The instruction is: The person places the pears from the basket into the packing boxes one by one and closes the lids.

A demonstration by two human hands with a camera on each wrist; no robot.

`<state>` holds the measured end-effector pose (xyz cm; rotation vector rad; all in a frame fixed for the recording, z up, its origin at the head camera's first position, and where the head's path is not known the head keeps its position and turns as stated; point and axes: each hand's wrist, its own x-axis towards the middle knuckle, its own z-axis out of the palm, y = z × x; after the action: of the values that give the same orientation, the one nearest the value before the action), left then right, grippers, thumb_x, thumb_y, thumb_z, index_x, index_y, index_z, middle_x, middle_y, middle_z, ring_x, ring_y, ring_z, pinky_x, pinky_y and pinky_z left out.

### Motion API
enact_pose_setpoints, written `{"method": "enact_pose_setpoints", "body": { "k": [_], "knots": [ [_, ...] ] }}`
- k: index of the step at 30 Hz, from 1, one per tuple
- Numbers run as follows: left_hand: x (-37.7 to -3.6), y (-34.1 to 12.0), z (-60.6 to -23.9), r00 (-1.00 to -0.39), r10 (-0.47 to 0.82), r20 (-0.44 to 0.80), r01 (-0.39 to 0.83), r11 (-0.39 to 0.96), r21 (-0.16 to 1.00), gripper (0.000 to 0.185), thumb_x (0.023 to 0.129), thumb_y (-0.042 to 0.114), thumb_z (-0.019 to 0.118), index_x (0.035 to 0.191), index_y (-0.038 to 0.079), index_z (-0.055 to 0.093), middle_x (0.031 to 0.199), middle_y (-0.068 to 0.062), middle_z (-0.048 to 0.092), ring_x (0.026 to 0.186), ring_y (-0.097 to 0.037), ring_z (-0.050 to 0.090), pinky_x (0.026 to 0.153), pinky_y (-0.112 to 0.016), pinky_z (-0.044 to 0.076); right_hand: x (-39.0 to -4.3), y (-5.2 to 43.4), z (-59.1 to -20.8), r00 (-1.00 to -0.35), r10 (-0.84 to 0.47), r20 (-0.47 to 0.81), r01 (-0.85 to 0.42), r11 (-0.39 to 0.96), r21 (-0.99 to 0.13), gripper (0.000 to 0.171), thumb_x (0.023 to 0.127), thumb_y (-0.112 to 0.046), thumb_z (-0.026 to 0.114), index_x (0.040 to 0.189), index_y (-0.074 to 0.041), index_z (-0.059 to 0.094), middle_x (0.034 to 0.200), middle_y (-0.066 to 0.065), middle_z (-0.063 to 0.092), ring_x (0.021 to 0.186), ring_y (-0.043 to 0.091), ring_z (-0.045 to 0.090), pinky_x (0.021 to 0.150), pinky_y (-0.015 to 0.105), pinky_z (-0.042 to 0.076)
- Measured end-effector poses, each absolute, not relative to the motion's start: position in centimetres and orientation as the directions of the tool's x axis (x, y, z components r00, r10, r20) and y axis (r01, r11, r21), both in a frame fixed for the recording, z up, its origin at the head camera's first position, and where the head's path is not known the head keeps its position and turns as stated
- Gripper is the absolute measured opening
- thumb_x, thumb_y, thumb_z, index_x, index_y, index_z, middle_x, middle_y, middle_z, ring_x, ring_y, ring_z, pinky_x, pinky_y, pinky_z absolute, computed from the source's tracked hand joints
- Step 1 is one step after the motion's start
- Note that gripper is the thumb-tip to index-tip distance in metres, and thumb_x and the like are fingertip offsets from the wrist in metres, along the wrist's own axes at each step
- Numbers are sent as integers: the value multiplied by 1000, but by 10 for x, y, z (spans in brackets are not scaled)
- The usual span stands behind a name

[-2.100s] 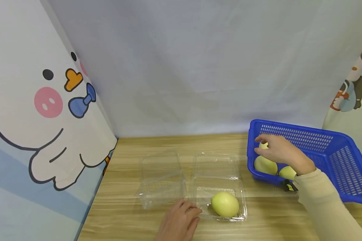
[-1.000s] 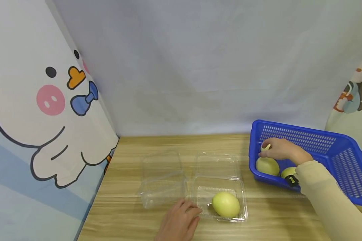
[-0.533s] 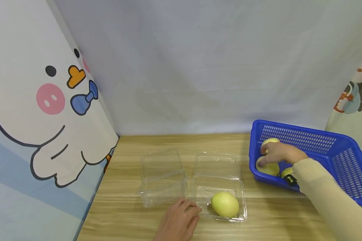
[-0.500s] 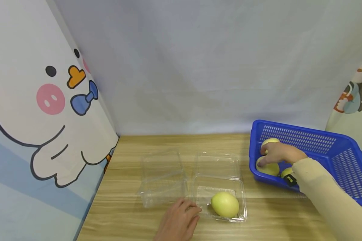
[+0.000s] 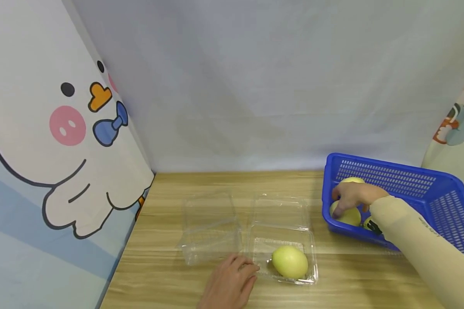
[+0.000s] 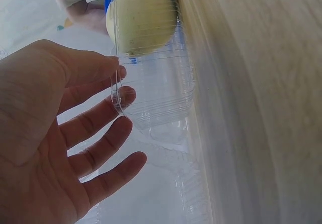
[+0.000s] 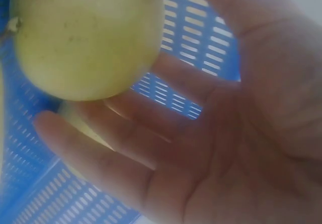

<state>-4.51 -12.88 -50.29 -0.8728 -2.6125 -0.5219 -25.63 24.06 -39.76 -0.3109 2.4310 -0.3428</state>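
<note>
At lower centre of the head view, a clear box [image 5: 262, 249] on the bench [image 5: 158, 287] is touched at its left edge by the left hand [image 5: 230, 279], fingers loosely spread; a fruit [image 5: 290, 262] is contained. At right, the front fruit [image 5: 352, 217] in the basket [image 5: 394, 165] is touched by the right hand [image 5: 352, 195]; whether it is gripped cannot be told.

R hand [image 5: 355, 195] shifted from rear fruit [image 5: 352, 180] to front fruit [image 5: 351, 218], thumb now over latter's L side, w/ former's top more exposed vs. prev. pos.

Table [image 5: 158, 283] beneath basket [image 5: 326, 189], clear containers [image 5: 264, 248].
</note>
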Motion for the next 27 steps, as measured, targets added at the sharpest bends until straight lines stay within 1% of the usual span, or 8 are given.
{"method": "enact_pose_setpoints", "body": {
  "k": [5, 13, 16, 19, 23, 27],
  "knots": [
    [-46, -128, -502, -757, 497, 424, 622, 746, 237, 13, 90, 19, 84, 102, 18, 83, 103, 6, 77, 98, -11, 68, 85, -26, 61, -257, 243, -398, -744, -304, -595, -100, 931, -351, 78, 80, -26, 89, 141, 9, 55, 137, 35, 56, 120, 54, 62, 75, 53, 66],
    [-45, -128, -503, -760, 501, 414, 621, 748, 235, 13, 90, 19, 84, 103, 18, 83, 104, 7, 76, 98, -11, 68, 85, -25, 60, -256, 244, -403, -728, -289, -621, -69, 933, -354, 80, 80, -22, 88, 145, 9, 52, 133, 34, 55, 120, 53, 58, 73, 50, 67],
    [-45, -128, -503, -761, 501, 412, 620, 749, 234, 13, 90, 19, 84, 103, 18, 83, 104, 6, 76, 98, -12, 68, 86, -25, 60, -254, 245, -404, -714, -286, -638, -51, 931, -361, 83, 79, -20, 87, 147, 9, 49, 136, 37, 51, 121, 53, 57, 73, 49, 67],
    [-44, -128, -503, -760, 501, 413, 620, 749, 233, 13, 90, 19, 84, 103, 18, 83, 104, 6, 76, 98, -12, 68, 86, -25, 60, -253, 246, -407, -702, -281, -655, -36, 932, -361, 88, 79, -19, 87, 151, 9, 46, 143, 41, 45, 125, 55, 55, 74, 48, 67],
    [-44, -128, -504, -761, 498, 417, 619, 749, 235, 14, 90, 19, 84, 103, 18, 83, 104, 6, 76, 99, -12, 67, 86, -25, 60, -252, 246, -410, -696, -288, -658, -48, 933, -357, 89, 79, -19, 88, 152, 9, 45, 146, 43, 43, 127, 59, 54, 75, 50, 67],
    [-44, -128, -504, -762, 494, 419, 617, 751, 237, 14, 90, 18, 84, 104, 18, 83, 104, 6, 76, 99, -12, 68, 86, -25, 60, -252, 246, -410, -700, -299, -649, -73, 934, -351, 88, 79, -19, 87, 152, 9, 46, 143, 41, 46, 126, 58, 56, 73, 49, 67]
  ]
}}
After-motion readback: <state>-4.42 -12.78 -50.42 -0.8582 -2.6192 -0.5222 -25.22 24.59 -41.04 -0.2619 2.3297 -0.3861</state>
